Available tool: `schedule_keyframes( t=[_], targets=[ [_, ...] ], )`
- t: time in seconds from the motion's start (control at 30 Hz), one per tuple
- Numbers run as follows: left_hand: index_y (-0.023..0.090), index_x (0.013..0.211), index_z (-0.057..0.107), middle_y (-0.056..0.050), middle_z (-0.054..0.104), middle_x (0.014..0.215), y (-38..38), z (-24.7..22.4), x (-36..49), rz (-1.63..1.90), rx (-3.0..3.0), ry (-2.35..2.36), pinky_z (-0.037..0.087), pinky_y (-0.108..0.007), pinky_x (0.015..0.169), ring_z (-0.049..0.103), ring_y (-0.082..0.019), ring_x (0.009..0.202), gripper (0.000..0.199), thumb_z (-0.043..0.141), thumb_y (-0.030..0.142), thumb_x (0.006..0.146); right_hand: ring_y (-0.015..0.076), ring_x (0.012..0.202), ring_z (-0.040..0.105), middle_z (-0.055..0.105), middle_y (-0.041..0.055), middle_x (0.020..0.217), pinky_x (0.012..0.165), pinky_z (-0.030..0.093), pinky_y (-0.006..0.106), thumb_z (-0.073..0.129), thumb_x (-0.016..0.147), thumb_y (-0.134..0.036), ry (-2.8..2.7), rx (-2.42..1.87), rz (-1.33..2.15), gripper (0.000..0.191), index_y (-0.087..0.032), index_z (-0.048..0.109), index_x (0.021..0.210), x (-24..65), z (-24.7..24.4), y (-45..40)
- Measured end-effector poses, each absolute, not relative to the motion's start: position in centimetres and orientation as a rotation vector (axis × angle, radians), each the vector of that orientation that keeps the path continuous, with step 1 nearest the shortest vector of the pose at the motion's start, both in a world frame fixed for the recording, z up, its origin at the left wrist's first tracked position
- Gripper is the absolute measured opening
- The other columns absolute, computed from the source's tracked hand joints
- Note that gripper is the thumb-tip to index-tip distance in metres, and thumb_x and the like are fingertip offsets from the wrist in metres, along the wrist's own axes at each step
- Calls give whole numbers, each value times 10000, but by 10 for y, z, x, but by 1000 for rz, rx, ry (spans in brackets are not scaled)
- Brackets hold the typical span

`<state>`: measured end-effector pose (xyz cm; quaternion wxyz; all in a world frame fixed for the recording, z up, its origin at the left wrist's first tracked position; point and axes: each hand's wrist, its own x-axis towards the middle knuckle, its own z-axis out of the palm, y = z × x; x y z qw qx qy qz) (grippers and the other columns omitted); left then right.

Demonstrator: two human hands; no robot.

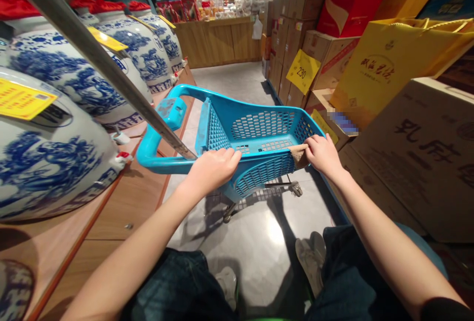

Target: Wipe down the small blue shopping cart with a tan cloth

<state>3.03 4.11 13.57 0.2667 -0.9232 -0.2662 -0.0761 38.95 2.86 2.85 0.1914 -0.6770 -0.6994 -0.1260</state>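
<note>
A blue plastic shopping cart (259,149) stands crosswise in front of me, its perforated basket holding nothing that I can see. My left hand (218,165) is closed over the near rim, close to the handle. At the basket's right corner, my right hand (323,152) grips a brown cloth (299,156) draped over that rim. A metal pole (111,71) slants from the upper left down to the cart beside my left hand; whether it is fixed there I cannot tell. Dark marks show on the blue box (172,112) on the handle.
Large blue-and-white porcelain jars (52,158) line a wooden platform (107,217) on the left. Stacked cartons (411,158), a yellow gift bag (392,64) and a price sign (302,71) flank the right. A goods-laden counter (218,42) stands ahead across the tiled floor (255,247).
</note>
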Motion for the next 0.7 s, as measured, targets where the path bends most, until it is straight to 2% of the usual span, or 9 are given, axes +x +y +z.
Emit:
schedule_keyframes(
  t=[0.1, 0.23, 0.3, 0.37, 0.43, 0.5, 0.6, 0.7],
  targets=[
    [178, 867, 641, -43, 658, 727, 41, 135, 31, -193, -2485, -725, 389, -302, 498, 690, -225, 663, 180, 522, 98, 976, 315, 1051, 601, 690, 161, 1076, 1142, 407, 568, 450, 915, -162, -2025, -1757, -377, 251, -163, 682, 1012, 367, 28, 22],
    [180, 858, 631, -41, 660, 724, 42, 137, 32, -189, -2485, -731, 381, -300, 496, 690, -222, 653, 182, 517, 104, 978, 299, 1219, 582, 668, 159, 1282, 1218, 345, 544, 474, 911, -165, -2140, -1527, -352, 369, -153, 635, 1242, 340, 32, 13],
    [180, 856, 629, -42, 659, 722, 41, 138, 32, -198, -2485, -732, 384, -298, 501, 690, -220, 658, 185, 515, 104, 979, 287, 1167, 602, 694, 138, 1203, 1236, 306, 562, 464, 921, -175, -2148, -1566, -335, 310, -170, 659, 1162, 347, 34, 16],
    [177, 857, 631, -42, 657, 718, 39, 137, 30, -213, -2487, -723, 390, -294, 504, 689, -218, 659, 186, 515, 96, 978, 280, 1040, 619, 705, 108, 1010, 1220, 292, 600, 453, 934, -203, -2066, -1729, -345, 224, -190, 672, 978, 365, 34, 21],
    [172, 863, 638, -45, 656, 718, 37, 135, 28, -230, -2496, -716, 404, -289, 507, 688, -218, 661, 187, 516, 88, 977, 275, 945, 608, 676, 87, 883, 1180, 306, 624, 451, 942, -241, -1953, -1883, -378, 220, -198, 654, 869, 382, 32, 26],
    [168, 873, 647, -49, 660, 726, 39, 133, 27, -236, -2516, -728, 426, -284, 512, 690, -219, 665, 187, 515, 84, 976, 275, 907, 589, 667, 95, 878, 1125, 351, 596, 447, 942, -244, -1911, -1940, -415, 230, -193, 654, 855, 390, 29, 29],
    [165, 875, 666, -55, 673, 726, 48, 137, 34, -246, -2551, -766, 479, -290, 529, 695, -221, 668, 206, 504, 108, 990, 289, 913, 566, 664, 137, 942, 1014, 417, 497, 451, 929, -210, -1954, -1917, -466, 225, -173, 670, 893, 384, 26, 28],
    [157, 945, 708, -100, 755, 883, 45, 151, 39, -444, -2625, -767, 600, -338, 707, 746, -233, 848, 234, 488, 168, 1023, 300, 941, 557, 656, 149, 976, 987, 418, 466, 455, 932, -204, -1984, -1909, -462, 233, -163, 684, 930, 374, 27, 25]
  ],
)
